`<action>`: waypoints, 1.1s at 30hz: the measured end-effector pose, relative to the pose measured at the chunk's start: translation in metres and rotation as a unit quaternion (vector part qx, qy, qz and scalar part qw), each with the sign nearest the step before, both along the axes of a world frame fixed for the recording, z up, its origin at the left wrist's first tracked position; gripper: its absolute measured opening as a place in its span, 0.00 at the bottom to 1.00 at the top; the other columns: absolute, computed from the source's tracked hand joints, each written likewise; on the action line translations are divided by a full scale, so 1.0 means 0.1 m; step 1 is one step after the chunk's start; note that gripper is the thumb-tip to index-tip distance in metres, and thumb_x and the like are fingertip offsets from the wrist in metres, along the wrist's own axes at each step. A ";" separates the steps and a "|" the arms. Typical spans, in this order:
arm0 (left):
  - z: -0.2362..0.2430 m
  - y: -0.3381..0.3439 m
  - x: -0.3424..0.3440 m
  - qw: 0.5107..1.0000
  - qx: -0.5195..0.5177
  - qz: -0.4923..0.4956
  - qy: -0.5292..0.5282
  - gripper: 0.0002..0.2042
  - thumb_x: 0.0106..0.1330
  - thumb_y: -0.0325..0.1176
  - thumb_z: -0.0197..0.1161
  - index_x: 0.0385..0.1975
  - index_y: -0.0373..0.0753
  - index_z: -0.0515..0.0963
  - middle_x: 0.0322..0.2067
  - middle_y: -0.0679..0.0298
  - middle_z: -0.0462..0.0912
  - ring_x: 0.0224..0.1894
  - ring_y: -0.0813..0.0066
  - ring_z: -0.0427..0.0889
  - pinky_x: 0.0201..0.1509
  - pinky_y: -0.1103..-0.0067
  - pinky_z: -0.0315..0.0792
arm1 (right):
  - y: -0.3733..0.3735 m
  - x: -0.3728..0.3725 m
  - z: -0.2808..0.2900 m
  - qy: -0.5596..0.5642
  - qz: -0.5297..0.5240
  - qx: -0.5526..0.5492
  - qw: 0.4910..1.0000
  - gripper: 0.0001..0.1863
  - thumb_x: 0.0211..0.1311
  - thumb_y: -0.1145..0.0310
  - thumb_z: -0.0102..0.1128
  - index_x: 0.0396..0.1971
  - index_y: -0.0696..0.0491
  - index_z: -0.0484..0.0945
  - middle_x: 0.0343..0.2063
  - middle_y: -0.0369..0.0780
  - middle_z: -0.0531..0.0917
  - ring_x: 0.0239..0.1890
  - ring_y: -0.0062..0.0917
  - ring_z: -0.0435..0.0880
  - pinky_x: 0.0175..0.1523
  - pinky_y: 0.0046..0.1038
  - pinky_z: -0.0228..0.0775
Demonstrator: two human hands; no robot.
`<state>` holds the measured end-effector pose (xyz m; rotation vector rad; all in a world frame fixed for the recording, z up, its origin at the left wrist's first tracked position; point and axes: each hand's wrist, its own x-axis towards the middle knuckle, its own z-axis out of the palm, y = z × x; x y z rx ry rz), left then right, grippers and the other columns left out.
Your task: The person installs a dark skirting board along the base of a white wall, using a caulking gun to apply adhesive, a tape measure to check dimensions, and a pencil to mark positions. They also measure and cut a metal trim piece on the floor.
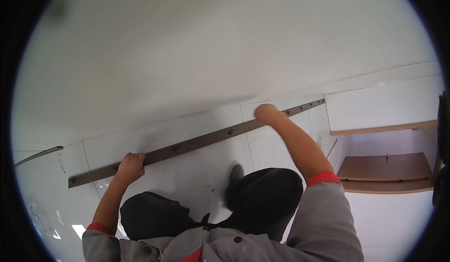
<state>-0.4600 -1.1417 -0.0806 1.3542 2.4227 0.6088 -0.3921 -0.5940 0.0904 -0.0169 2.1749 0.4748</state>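
A long, narrow brown strip point(201, 141) slants across in front of me, its left end nearer and lower, its right end farther and higher. Small dark clip-like pieces stand along its face at intervals. Towards the strip's left end, my left hand point(131, 168) is closed around it, fingers over the far edge. My right hand point(266, 114) is closed on the strip right of its middle, partly smeared by motion. The strip's right end reaches the corner of a white cabinet point(375, 107). What lies under my palms is hidden.
A white wall point(187, 51) rises beyond the strip. At far left a short dark strip point(40, 155) runs along the wall's base. Pale floor tiles point(197, 182) carry small debris, and my dark shoe point(236, 174) rests there. The cabinet's opening shows a brown panel point(384, 166).
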 end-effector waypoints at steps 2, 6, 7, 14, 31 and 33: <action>0.05 0.07 0.00 0.999 -0.024 -0.003 -0.031 0.12 0.48 0.24 0.62 0.34 0.34 0.73 0.29 0.53 0.81 0.36 0.52 0.81 0.49 0.63 0.73 | 0.55 0.46 -0.09 0.139 -0.057 0.005 0.989 0.08 0.56 0.68 0.57 0.28 0.52 0.85 0.31 0.46 0.85 0.38 0.44 0.84 0.42 0.45 0.77; 0.14 0.12 -0.01 0.997 -0.074 -0.002 -0.025 0.16 0.49 0.24 0.60 0.41 0.33 0.76 0.35 0.50 0.83 0.42 0.49 0.81 0.58 0.61 0.71 | 0.72 1.48 -0.93 0.323 -0.169 0.010 0.931 0.11 0.61 0.71 0.52 0.40 0.49 0.81 0.36 0.44 0.84 0.39 0.40 0.84 0.41 0.44 0.76; 0.00 0.10 0.03 0.998 -0.069 -0.004 -0.007 0.18 0.50 0.24 0.59 0.44 0.33 0.76 0.37 0.50 0.83 0.44 0.48 0.81 0.61 0.60 0.70 | 0.75 1.73 -1.17 0.353 -0.209 -0.023 0.912 0.16 0.60 0.74 0.52 0.48 0.48 0.80 0.40 0.43 0.84 0.42 0.40 0.84 0.44 0.44 0.76; 0.05 0.11 0.17 0.992 -0.106 0.061 -0.010 0.08 0.47 0.22 0.60 0.29 0.34 0.74 0.28 0.50 0.79 0.39 0.47 0.77 0.47 0.60 0.73 | 0.70 1.48 -1.75 0.333 -0.154 0.003 0.930 0.12 0.59 0.71 0.59 0.44 0.52 0.76 0.40 0.42 0.80 0.45 0.35 0.83 0.40 0.35 0.81; 0.27 0.63 0.18 0.986 -0.089 0.008 0.140 0.11 0.56 0.30 0.61 0.40 0.41 0.76 0.39 0.61 0.77 0.46 0.64 0.76 0.53 0.67 0.70 | 1.85 2.28 -1.98 0.450 -0.136 -0.058 0.881 0.13 0.63 0.70 0.57 0.45 0.43 0.85 0.40 0.42 0.84 0.45 0.39 0.83 0.45 0.40 0.79; 0.55 0.38 0.41 0.991 -0.004 0.070 0.110 0.09 0.60 0.36 0.64 0.35 0.41 0.75 0.35 0.62 0.77 0.40 0.63 0.78 0.44 0.67 0.72 | 1.52 2.27 -1.69 0.332 -0.071 0.001 0.941 0.10 0.64 0.69 0.55 0.41 0.50 0.83 0.42 0.45 0.82 0.48 0.39 0.81 0.44 0.36 0.79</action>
